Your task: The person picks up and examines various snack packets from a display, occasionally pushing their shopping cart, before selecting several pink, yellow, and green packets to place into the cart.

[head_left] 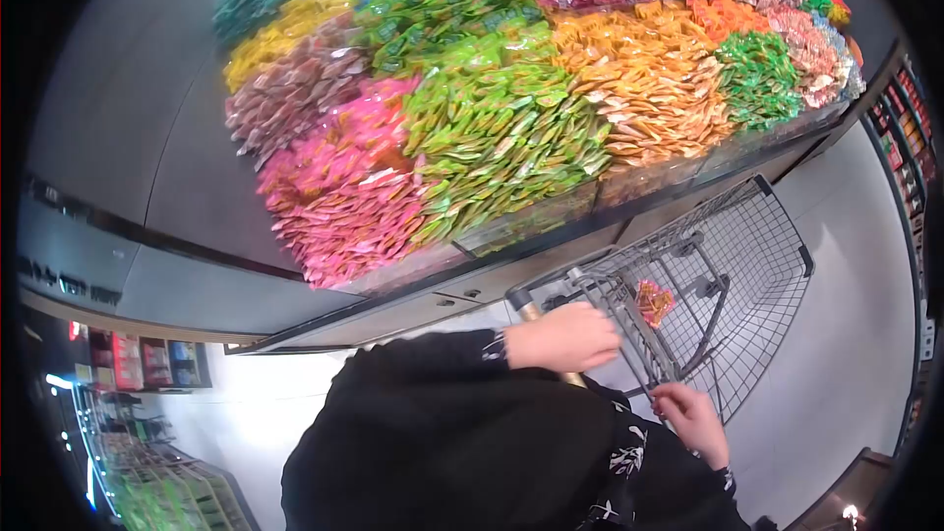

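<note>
A grey wire shopping cart point(762, 256) stands in front of me, its tan handle point(573, 379) nearest my body. My left hand point(565, 337) lies across that handle with its fingers curled; the palm side is hidden. My right hand point(693, 420) is closed at the cart's near right side, thumb and fingers pinched on the thin metal rim. Inside the cart, near the folded seat frame, rests a small red and yellow packet point(654, 304).
A large display bin of wrapped snacks, with green packets point(511, 128), orange packets point(644, 88) and pink packets point(344, 202), runs along the cart's left side. Stocked shelves point(905, 138) line the far right. Grey floor point(836, 236) shows beyond the cart.
</note>
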A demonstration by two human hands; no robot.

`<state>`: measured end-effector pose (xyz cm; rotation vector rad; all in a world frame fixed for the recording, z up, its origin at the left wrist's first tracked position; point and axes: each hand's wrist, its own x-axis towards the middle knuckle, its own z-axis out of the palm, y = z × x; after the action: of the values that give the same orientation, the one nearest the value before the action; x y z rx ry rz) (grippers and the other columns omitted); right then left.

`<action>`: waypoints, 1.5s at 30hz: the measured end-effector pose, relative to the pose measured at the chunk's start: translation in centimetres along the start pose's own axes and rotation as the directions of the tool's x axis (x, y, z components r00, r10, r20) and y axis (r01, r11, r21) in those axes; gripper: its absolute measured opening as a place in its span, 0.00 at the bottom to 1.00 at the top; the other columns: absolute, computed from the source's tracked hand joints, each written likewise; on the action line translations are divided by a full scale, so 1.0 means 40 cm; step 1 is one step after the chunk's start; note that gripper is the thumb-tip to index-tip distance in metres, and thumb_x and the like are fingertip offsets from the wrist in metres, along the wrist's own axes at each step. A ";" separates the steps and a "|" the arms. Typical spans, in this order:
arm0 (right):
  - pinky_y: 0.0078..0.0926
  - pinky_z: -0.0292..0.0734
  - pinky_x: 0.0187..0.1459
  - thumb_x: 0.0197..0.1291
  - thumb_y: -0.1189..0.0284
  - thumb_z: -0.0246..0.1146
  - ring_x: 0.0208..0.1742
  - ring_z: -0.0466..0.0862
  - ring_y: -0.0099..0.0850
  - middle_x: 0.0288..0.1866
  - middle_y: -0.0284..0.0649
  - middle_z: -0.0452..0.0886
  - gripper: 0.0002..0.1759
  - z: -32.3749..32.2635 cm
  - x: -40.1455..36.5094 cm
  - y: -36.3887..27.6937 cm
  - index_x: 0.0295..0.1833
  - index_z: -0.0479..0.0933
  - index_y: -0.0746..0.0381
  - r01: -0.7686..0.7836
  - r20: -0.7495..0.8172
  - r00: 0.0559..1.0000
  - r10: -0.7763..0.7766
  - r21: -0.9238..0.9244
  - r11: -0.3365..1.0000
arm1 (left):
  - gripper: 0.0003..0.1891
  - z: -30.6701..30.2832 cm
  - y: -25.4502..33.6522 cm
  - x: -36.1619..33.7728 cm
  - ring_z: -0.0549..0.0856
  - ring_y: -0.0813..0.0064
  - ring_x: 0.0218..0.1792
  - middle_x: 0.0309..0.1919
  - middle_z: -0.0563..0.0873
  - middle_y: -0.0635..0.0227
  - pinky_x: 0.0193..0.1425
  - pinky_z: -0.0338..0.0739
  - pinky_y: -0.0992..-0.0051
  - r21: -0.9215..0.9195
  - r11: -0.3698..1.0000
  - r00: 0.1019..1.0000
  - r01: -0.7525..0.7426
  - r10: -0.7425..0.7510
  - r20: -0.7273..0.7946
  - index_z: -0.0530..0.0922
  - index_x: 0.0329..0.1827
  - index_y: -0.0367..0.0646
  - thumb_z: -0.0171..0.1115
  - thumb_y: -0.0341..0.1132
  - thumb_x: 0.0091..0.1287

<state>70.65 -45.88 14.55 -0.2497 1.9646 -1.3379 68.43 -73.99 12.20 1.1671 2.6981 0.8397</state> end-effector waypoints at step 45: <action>0.44 0.70 0.28 0.42 0.74 0.66 0.26 0.77 0.49 0.21 0.47 0.75 0.12 -0.250 0.060 0.349 0.27 0.67 0.60 -0.596 -0.795 0.568 -0.213 -0.576 0.559 | 0.24 0.120 -0.247 0.620 0.81 0.64 0.22 0.14 0.81 0.65 0.30 0.70 0.66 0.402 0.874 0.666 -0.274 0.474 -0.576 0.81 0.15 0.45 0.52 0.50 0.64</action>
<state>65.58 -33.80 3.20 0.2874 3.2073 -0.1535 45.88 -60.07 6.40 1.8557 3.2737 1.1283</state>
